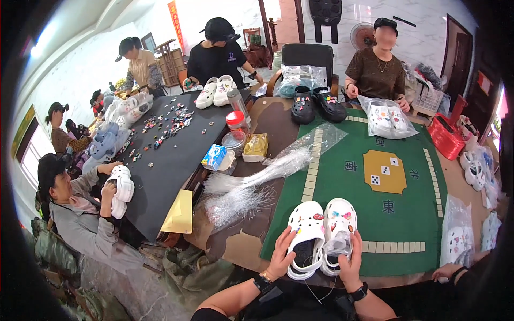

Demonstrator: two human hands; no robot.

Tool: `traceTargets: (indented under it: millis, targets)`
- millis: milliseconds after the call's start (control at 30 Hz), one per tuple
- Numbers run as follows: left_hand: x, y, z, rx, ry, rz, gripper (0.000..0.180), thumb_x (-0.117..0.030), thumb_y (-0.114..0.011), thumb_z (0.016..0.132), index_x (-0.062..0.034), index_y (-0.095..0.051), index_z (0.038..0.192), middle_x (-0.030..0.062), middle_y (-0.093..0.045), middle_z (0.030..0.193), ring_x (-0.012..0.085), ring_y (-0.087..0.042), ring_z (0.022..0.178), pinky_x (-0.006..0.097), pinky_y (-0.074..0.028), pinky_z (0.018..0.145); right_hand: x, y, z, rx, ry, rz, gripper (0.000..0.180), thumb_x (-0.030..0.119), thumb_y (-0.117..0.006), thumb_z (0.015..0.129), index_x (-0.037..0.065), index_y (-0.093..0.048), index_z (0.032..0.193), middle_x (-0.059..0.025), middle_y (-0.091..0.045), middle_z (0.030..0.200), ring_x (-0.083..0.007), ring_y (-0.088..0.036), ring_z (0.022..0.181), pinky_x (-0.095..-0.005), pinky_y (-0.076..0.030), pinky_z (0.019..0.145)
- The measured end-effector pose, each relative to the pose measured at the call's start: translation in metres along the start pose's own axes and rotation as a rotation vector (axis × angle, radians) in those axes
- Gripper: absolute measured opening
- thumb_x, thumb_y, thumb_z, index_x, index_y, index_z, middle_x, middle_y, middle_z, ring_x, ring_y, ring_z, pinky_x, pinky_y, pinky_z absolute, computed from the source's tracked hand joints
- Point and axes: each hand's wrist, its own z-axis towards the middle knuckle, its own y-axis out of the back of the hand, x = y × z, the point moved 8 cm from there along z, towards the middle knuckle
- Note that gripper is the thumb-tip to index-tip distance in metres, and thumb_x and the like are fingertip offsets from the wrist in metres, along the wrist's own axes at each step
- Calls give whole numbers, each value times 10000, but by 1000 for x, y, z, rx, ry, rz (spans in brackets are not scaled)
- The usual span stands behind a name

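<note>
Two white clogs (307, 220) with colourful charms stand side by side, toes pointing away from me, on the near edge of the green mat (300, 187). My left hand (280, 253) grips the outer side of the left clog. Around the outer side of the right clog (338, 213) closes my right hand (351, 263), its thumb near the opening. A crumpled clear plastic piece (337, 244) sits in that clog's opening. From the heels a thin clear strand (319, 298) loops down toward me.
Left of the mat lies a bundle of clear plastic strands (241, 200). Black clogs (317, 105) and bagged white clogs (386, 119) stand across the table. Loose charms (168, 125) cover part of the dark table. Co-workers sit around; another person's hand (447, 272) rests at right.
</note>
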Motion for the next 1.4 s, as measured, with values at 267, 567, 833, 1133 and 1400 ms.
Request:
traceTargets:
  millis: [267, 567, 833, 1133, 1400]
  targets:
    - [2, -1, 1, 19, 16, -24, 604, -284, -543, 918, -47, -401, 1455, 175, -292, 1543, 318, -278, 1419, 394, -192, 1161, 4, -1, -2, -11, 32, -61, 694, 21, -505, 681, -34, -398, 1364, -233, -302, 1472, -385, -280, 1385, -435, -219, 1154]
    - [3, -6, 6, -55, 388, -865, 817, 115, -417, 643, 31, -355, 1453, 144, -309, 1537, 266, -303, 1422, 358, -199, 1175, 12, 7, 0, -9, -56, 71, 683, 17, -542, 660, 5, -512, 1343, -217, -357, 1465, -303, -327, 1396, -372, -269, 1139]
    - [-23, 4, 47, -13, 224, -684, 789, 88, -443, 621, 46, -420, 1408, 158, -272, 1560, 263, -282, 1437, 363, -210, 1173, 17, 20, 21, -44, 14, 219, 704, -56, -526, 656, 4, -508, 1357, -174, -263, 1515, -269, -295, 1417, -349, -270, 1141]
    - [-8, -15, 27, 78, 203, -449, 603, -403, -435, 1002, -39, -361, 1477, 173, -324, 1530, 309, -359, 1380, 431, -293, 1121, -13, 7, 3, -48, -4, 42, 685, 147, -591, 723, 48, -463, 1389, -251, -335, 1478, -399, -312, 1372, -458, -222, 1136]
    - [-28, -23, 32, -5, 317, -576, 546, -350, -483, 980, -31, -439, 1422, 175, -451, 1423, 290, -472, 1274, 411, -380, 1042, -11, 10, 2, -57, 1, -8, 680, 76, -583, 724, 24, -455, 1390, -221, -327, 1495, -358, -322, 1383, -429, -255, 1137]
